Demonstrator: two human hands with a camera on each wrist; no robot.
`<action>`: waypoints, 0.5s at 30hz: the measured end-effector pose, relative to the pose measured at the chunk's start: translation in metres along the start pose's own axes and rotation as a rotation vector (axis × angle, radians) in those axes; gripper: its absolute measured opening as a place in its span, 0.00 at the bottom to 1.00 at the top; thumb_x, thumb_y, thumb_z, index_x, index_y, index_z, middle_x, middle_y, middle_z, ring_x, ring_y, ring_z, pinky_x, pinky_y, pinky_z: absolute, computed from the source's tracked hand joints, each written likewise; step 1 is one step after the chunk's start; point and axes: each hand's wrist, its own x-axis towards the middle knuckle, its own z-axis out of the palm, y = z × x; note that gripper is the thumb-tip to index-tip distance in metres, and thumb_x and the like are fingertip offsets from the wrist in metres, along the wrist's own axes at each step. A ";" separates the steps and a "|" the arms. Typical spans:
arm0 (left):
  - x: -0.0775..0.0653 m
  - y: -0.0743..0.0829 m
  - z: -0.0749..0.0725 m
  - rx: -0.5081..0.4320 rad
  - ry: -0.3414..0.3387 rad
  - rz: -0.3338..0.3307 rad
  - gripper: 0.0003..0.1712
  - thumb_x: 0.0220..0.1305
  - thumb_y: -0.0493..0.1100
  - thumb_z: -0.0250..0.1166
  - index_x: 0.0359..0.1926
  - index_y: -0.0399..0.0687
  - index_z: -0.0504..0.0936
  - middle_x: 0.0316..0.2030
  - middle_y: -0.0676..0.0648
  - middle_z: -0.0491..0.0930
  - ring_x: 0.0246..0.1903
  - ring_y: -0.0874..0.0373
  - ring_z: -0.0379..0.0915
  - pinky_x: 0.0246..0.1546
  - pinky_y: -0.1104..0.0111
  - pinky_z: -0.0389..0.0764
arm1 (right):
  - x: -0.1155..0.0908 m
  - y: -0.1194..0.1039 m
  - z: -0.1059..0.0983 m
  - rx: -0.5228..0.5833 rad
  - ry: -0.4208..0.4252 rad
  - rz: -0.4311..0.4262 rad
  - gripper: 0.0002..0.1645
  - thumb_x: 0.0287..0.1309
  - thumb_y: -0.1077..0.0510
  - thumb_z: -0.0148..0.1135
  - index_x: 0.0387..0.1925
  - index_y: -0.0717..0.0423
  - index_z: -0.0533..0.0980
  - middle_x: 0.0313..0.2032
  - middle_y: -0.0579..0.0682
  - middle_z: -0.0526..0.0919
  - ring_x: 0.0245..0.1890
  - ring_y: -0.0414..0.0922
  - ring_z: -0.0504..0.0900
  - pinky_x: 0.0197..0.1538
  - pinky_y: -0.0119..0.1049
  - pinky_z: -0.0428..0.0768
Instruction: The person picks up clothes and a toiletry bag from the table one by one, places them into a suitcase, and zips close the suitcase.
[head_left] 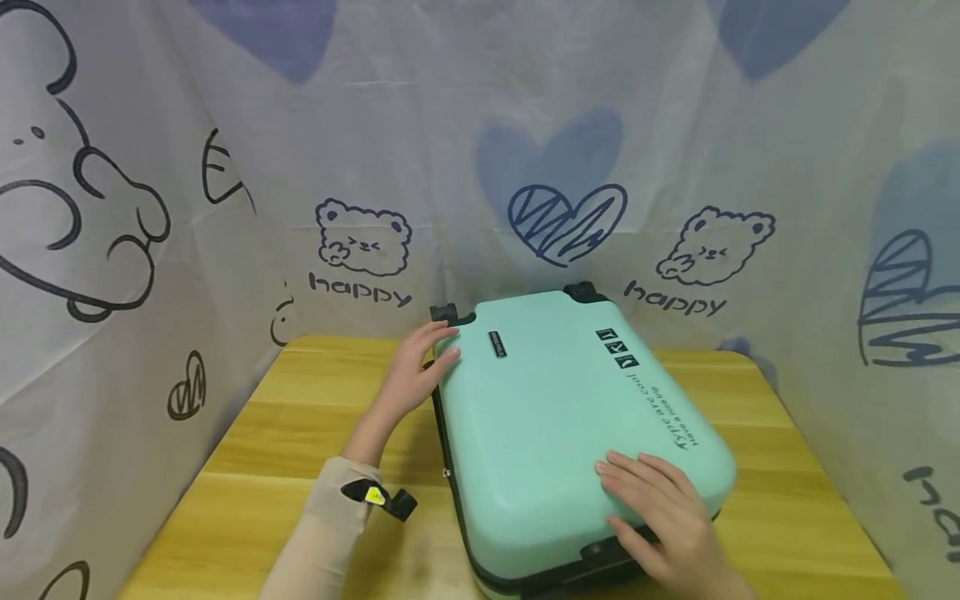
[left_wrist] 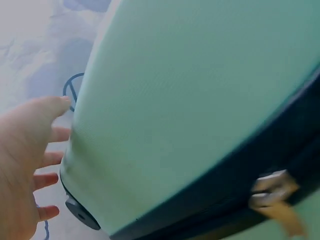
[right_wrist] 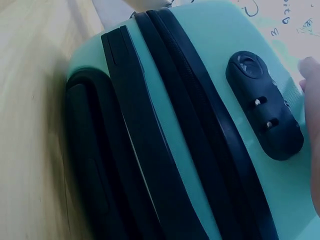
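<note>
A mint-green hard-shell suitcase [head_left: 555, 433] lies flat on the table, wheels at the far end. At its far left corner, by a black wheel [head_left: 444, 313], is my left hand [head_left: 411, 367], fingers extended along the edge; whether they touch it is hard to tell. My right hand [head_left: 663, 517] rests on the near right part of the lid, fingers straight, thumb toward the front edge. The right wrist view shows a black combination lock [right_wrist: 265, 105], a dark zipper [right_wrist: 190, 90] and a black carry handle [right_wrist: 145, 135]. A blurred metal zipper pull [left_wrist: 272, 190] appears in the left wrist view.
The yellow wood-grain table [head_left: 285, 450] extends on both sides of the suitcase. A pale curtain [head_left: 420, 150] with hearts and bear drawings hangs behind and at the sides. A strap with a small black device [head_left: 382, 497] is on my left wrist.
</note>
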 end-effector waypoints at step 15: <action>0.027 -0.003 0.008 0.156 -0.180 -0.020 0.32 0.71 0.60 0.52 0.72 0.56 0.64 0.67 0.43 0.67 0.67 0.43 0.63 0.66 0.45 0.64 | 0.008 0.000 0.005 -0.018 0.205 -0.030 0.16 0.65 0.60 0.59 0.35 0.73 0.82 0.40 0.60 0.88 0.51 0.48 0.85 0.65 0.36 0.72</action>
